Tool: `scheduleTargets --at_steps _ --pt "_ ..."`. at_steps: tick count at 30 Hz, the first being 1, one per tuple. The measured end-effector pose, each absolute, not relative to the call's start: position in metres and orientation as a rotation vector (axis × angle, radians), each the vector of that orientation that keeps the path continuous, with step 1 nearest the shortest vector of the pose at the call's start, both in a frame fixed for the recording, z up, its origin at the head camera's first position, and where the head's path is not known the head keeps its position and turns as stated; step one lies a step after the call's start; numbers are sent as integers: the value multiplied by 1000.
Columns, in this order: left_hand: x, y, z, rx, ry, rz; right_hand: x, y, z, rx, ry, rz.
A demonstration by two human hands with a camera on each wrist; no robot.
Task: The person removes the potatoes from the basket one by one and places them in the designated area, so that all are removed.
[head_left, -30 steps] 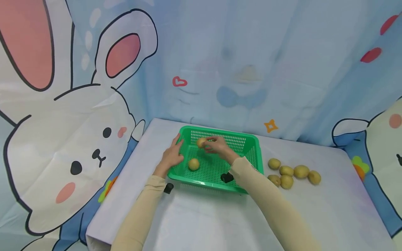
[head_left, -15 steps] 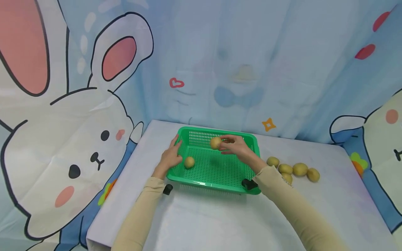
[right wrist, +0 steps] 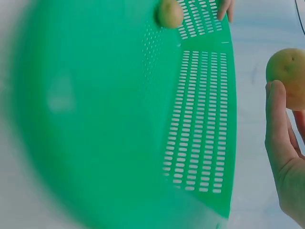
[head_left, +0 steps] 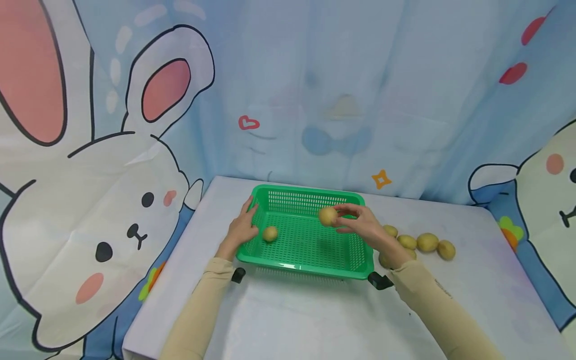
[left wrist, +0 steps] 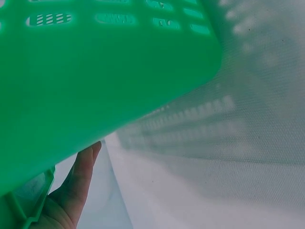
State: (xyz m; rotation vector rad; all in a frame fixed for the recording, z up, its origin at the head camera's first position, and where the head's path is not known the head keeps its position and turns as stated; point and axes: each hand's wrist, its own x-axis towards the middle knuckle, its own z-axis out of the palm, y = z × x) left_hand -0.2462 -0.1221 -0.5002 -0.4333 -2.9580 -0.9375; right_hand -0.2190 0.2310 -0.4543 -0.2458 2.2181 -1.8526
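My right hand (head_left: 365, 226) pinches a round potato (head_left: 327, 216) between thumb and fingertips, held over the right half of a green plastic basket (head_left: 310, 271). In the right wrist view, this potato (right wrist: 288, 76) rises above the basket's rim. A second potato (head_left: 270, 234) lies on the basket floor near the left end. At the left rim, my left hand (head_left: 240, 231) holds the basket, its thumb toward the inside and its fingers along the side. The left wrist view shows that hand (left wrist: 71, 195) partly hidden behind the basket's wall.
Several potatoes (head_left: 427, 242) lie on the white-covered table (head_left: 297, 320) to the right of the basket, some partly hidden by my right forearm. A printed curtain (head_left: 288, 100) hangs behind the table. Small black devices (head_left: 380, 281) are on both wrists.
My right hand has carried its potato rightward and lifted it from inside the left part of the basket to above its right half. The left hand has stayed at the left rim.
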Motion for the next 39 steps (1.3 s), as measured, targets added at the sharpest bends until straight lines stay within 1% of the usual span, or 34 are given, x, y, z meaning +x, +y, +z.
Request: scheduleTargets --at_steps 8,15,23,30,39 --pt "-246 -121 -502 -415 -2960 -934 -197 256 -460 -208 2279 -1831" --pt "-247 -120 -504 -424 -2968 -945 -174 286 -468 -143 2289 -1859" --pt "-244 -120 -501 -427 -2947 -940 -155 324 -477 -59 2348 -1831" --pt "-242 -119 -500 -432 -2951 -928 -136 357 -493 36 2487 -1721" --pt "-242 -120 -500 -444 -2948 -921 -121 378 -518 137 2514 -1720"
